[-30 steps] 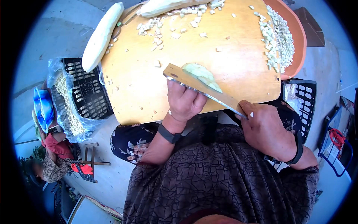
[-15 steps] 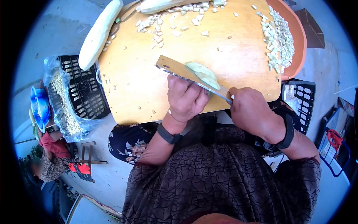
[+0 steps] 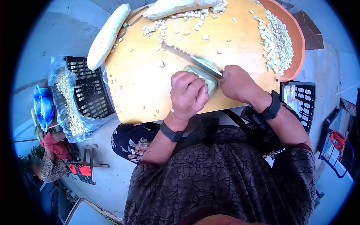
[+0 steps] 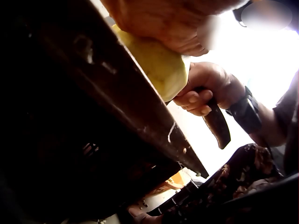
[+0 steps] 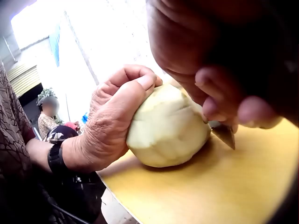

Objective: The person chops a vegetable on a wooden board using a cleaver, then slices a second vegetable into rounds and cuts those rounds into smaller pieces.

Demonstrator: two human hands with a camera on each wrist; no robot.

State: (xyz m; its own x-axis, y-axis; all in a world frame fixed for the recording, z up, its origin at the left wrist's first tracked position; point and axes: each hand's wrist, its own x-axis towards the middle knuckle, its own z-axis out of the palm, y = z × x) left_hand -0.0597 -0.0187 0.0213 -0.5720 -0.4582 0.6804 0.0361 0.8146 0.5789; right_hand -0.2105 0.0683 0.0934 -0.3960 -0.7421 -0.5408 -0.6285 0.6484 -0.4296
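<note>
My left hand (image 3: 187, 93) grips a peeled pale-green vegetable piece (image 3: 211, 85) near the front edge of the wooden board (image 3: 142, 82). In the right wrist view its rounded pale end (image 5: 168, 130) faces the camera, with the left fingers (image 5: 117, 107) curled over its side. My right hand (image 3: 240, 84) holds a knife (image 3: 187, 56) by its handle, the blade slanting to the upper left along the vegetable's far side. A thin cut slice (image 3: 204, 60) lies against the blade's far side. In the left wrist view the dark handle (image 4: 217, 123) shows below the right fingers.
Two long peeled vegetables (image 3: 108, 37) (image 3: 176, 7) lie at the board's far left. Small cubes (image 3: 268, 45) line its right edge beside an orange basin (image 3: 298, 48). Black crates (image 3: 88, 84) stand at both sides; a seated person (image 3: 56, 161) is at the left.
The knife has swung from in front of the vegetable piece to its far side. My right hand has moved up and left, and my left hand has closed over the piece.
</note>
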